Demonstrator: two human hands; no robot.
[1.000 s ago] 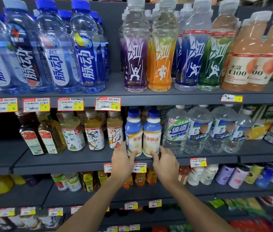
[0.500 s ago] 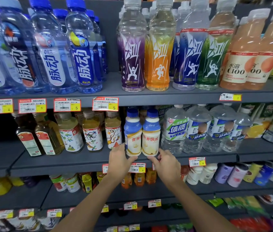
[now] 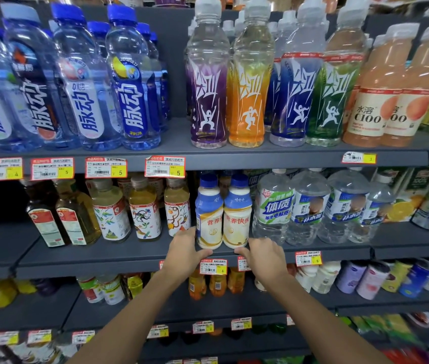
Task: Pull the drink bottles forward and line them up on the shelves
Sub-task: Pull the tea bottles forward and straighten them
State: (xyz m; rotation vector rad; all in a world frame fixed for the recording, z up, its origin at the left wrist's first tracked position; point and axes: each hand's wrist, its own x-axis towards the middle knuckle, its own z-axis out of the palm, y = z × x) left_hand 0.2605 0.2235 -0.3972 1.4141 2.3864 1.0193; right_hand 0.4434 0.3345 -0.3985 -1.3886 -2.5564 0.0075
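Red-framed price tags with yellow price squares clipped along top shelf edge: four at left [image 3: 164,166], one at far right [image 3: 358,157]. Middle shelf edge: tag [image 3: 308,258] at right, tag [image 3: 213,266] at centre. Lower edge tags [image 3: 202,327] blurred, print unreadable. Dark grey back panel [image 3: 175,61] visible between bottle groups on top shelf. Green juice cartons [image 3: 402,195] at middle shelf right.

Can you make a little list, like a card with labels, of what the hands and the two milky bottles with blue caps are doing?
left hand: at the base of the left milky bottle, thumb in front
right hand: at the base of the right milky bottle
bottles: upright, side by side, touching
place: middle shelf, near the front edge
neighbours: tea bottles left, clear water bottles right
below: yellow price tag
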